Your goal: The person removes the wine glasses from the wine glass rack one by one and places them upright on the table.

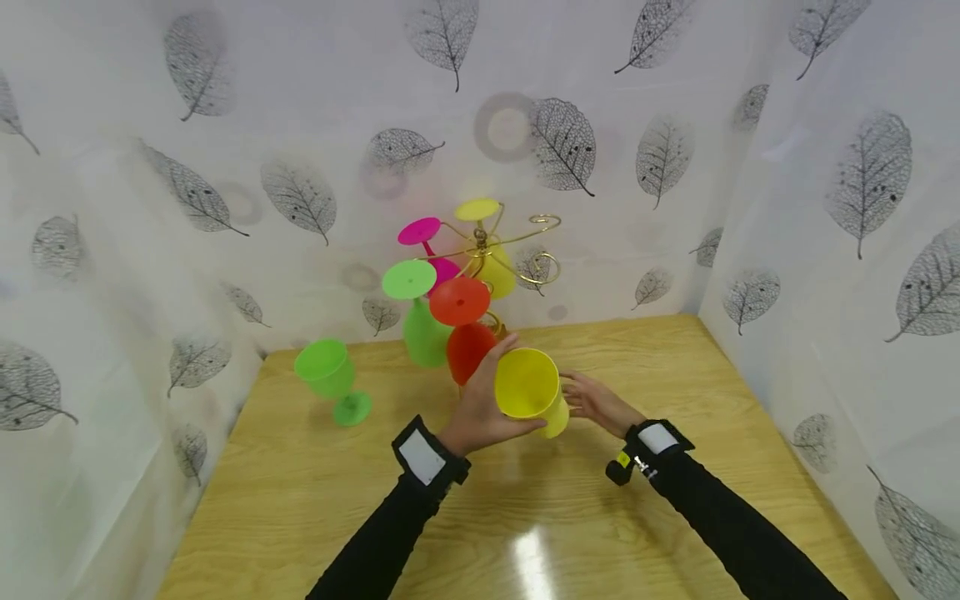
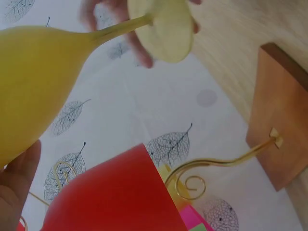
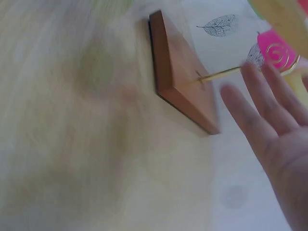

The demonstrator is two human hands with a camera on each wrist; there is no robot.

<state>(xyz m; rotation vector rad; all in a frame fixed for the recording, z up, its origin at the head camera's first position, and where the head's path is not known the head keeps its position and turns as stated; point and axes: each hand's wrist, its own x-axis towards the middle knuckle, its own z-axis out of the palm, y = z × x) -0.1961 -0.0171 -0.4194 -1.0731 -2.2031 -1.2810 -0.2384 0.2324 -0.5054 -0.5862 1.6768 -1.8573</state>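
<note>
My left hand grips the bowl of a yellow goblet, its open mouth tilted toward the head camera. In the left wrist view the goblet's foot points away from that hand. My right hand is beside the foot, fingers spread and fairly straight; whether they touch it I cannot tell. Behind stands a gold wire rack on a wooden base. Upside down on it hang a red goblet, a light green goblet, a pink goblet and another yellow goblet.
A green goblet stands upright on the wooden table, left of the rack. Curled arms of the rack stick out to the right. White leaf-patterned sheeting encloses the table at the back and sides.
</note>
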